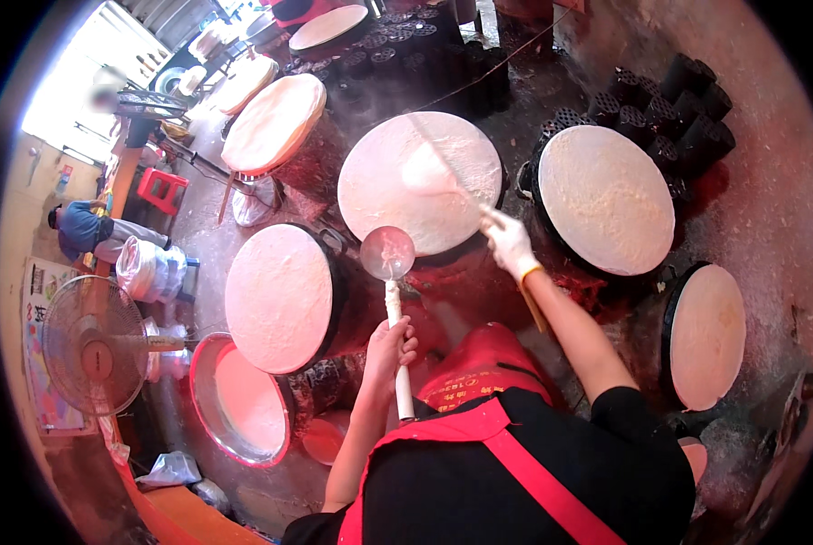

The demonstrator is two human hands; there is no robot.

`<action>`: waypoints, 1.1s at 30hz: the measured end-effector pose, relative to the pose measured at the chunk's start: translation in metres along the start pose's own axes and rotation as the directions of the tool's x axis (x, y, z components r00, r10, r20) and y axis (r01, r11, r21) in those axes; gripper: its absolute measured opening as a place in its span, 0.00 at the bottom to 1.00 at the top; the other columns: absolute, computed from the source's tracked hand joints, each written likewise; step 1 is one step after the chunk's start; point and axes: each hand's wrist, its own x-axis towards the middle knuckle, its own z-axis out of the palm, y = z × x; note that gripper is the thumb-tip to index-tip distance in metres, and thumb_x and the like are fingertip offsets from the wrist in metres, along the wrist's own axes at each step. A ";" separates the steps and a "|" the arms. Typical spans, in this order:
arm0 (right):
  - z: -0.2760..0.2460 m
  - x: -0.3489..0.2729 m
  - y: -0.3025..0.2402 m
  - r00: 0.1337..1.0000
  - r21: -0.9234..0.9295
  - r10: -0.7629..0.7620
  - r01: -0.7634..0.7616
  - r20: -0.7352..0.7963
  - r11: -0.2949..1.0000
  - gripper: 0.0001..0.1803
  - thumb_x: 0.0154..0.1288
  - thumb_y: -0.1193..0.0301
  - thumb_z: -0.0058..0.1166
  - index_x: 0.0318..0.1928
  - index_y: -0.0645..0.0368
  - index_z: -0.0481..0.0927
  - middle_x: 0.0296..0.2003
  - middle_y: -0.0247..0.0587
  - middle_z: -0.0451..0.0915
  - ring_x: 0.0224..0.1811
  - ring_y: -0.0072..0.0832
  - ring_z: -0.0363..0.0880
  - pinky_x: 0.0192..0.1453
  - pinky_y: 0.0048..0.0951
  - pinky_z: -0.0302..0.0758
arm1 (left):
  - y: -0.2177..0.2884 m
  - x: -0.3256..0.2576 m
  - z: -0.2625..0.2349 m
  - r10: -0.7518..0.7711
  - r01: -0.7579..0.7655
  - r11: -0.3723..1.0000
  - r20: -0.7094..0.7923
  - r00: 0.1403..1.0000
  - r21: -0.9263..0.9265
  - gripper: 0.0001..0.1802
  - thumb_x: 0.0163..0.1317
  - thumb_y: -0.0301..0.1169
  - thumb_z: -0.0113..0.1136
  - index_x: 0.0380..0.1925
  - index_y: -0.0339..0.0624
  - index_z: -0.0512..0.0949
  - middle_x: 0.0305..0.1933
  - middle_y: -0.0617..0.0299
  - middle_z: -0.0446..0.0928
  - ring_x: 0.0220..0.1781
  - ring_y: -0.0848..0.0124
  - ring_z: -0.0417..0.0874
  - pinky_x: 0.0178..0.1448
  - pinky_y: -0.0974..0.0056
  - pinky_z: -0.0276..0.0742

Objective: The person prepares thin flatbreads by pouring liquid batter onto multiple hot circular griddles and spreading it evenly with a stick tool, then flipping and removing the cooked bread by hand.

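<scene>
My left hand [390, 347] is closed around the pale handle of a ladle [387, 252]. Its round metal bowl is at the near edge of the middle griddle [370, 177], with a little pale residue inside. My right hand [510, 245], pale as if gloved, grips a long thin spreader [441, 162]. The spreader reaches across that griddle, over a wet patch of batter [429, 174]. A pale layer covers most of the round surface. A tan stick end shows below my right wrist, perhaps the spreader's handle.
Pale-topped griddles stand on the left [279, 298], right [606, 200] and far right [708, 338]. A red-rimmed tub [243, 400] holds pale liquid. Black perforated cylinders [701, 141] are stacked behind. A fan [98, 357], a red stool [162, 189] and a bending person [88, 232] are at left.
</scene>
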 end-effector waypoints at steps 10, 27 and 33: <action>-0.049 -0.053 -0.009 0.965 -0.054 0.183 -0.176 0.188 0.983 0.19 0.67 0.67 0.51 0.58 0.49 0.75 0.21 0.20 0.70 0.13 0.10 0.59 0.15 0.18 0.57 | 0.020 0.052 0.005 0.152 -0.127 0.964 -0.091 0.984 0.234 0.06 0.66 0.30 0.50 0.37 0.40 0.70 0.25 0.69 0.65 0.21 0.80 0.65 0.18 0.76 0.58; -0.004 -0.054 -0.012 0.985 0.256 0.170 -0.167 0.012 0.952 0.19 0.66 0.63 0.52 0.58 0.42 0.75 0.14 0.23 0.63 0.07 0.13 0.53 0.07 0.18 0.52 | 0.091 0.067 0.010 -0.264 0.588 0.654 0.585 0.767 -0.476 0.07 0.69 0.26 0.42 0.30 0.40 0.61 0.22 0.68 0.60 0.18 0.82 0.60 0.12 0.78 0.55; 0.037 -0.083 0.062 0.950 -0.407 -0.310 0.293 0.025 0.865 0.22 0.63 0.58 0.54 0.57 0.48 0.75 0.48 0.50 0.78 0.51 0.40 0.79 0.53 0.34 0.72 | 0.106 0.032 -0.061 -0.461 0.561 0.774 0.348 0.817 -0.292 0.10 0.71 0.28 0.43 0.27 0.42 0.60 0.19 0.71 0.57 0.13 0.84 0.56 0.11 0.80 0.54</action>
